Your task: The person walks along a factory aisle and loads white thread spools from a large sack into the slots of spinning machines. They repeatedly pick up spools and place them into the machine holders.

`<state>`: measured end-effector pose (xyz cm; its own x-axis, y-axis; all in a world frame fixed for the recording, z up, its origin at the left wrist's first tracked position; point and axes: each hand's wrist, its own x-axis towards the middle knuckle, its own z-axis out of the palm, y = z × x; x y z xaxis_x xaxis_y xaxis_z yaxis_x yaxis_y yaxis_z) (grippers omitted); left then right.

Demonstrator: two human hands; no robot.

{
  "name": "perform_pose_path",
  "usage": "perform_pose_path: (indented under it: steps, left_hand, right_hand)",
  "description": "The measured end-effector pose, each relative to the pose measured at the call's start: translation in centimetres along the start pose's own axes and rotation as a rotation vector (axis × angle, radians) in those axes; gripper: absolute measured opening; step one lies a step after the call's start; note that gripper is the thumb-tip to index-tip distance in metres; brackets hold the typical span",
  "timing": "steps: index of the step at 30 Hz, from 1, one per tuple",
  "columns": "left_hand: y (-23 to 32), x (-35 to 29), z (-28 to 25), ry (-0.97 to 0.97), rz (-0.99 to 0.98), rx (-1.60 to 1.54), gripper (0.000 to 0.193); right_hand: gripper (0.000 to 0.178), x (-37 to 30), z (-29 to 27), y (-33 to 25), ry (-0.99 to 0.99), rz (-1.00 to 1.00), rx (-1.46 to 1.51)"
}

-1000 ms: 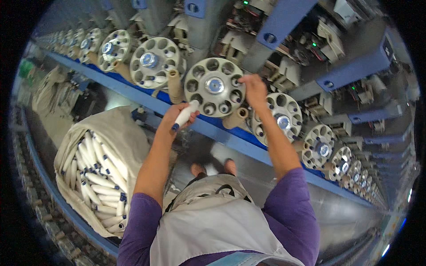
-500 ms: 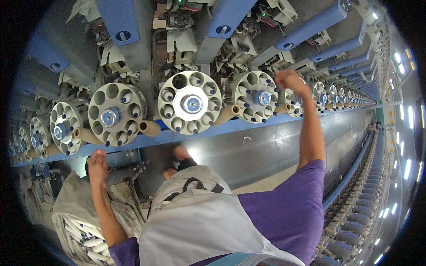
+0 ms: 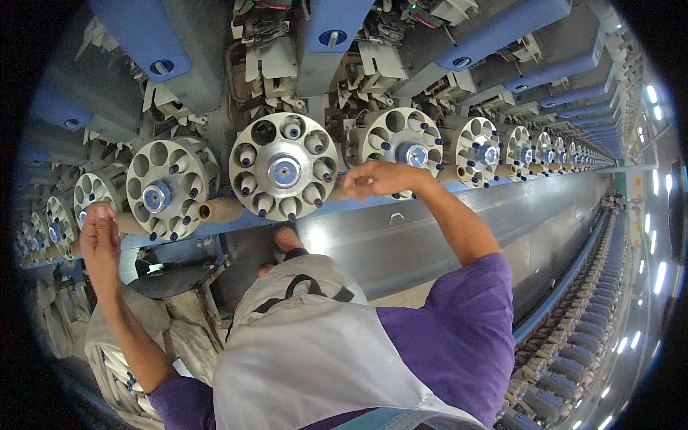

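My left hand [image 3: 102, 233] is raised at the left, fingers pressed together, in front of the lower part of a round bobbin magazine [image 3: 95, 186]. Whatever those fingers might hold is hidden. A brown tube [image 3: 129, 224] sticks out beside it. My right hand [image 3: 383, 179] hangs with loosely bent fingers between the middle magazine [image 3: 304, 172] and the one to its right [image 3: 394, 122], overlapping that one's lower edge. Nothing shows in it. White bobbins with dark blue tips [image 3: 313, 195] fill most pockets of the middle magazine; one upper pocket is bare.
Blue machine arms [image 3: 333, 29] stand above the magazines. A blue rail [image 3: 240, 223] runs beneath them, with another brown tube [image 3: 222, 209] over it. At lower left, a cloth sack [image 3: 140, 308] holds white bobbins [image 3: 118, 373]. Another machine row [image 3: 566, 358] lines the right.
My right hand has come down and left from the upper right magazines. My left hand has risen and moved left. The view has shifted slightly, so the near magazines sit further left.
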<state>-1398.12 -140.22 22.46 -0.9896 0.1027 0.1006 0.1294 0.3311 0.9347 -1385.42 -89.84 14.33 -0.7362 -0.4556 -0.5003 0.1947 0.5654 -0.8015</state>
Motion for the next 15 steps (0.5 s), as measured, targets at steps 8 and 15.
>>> perform_pose_path:
  steps: [8,15]
  left_hand:
    - [-0.7,-0.7,-1.4,-0.002,0.045,0.084,0.029]
    - [-1.3,-0.7,0.7,-0.079,0.106,0.136,0.028]
  right_hand:
    - [0.025,-17.0,-7.8,3.1,1.438,-0.011,0.075]
    - [0.018,-6.9,-1.2,12.4,0.993,0.600,-0.787]
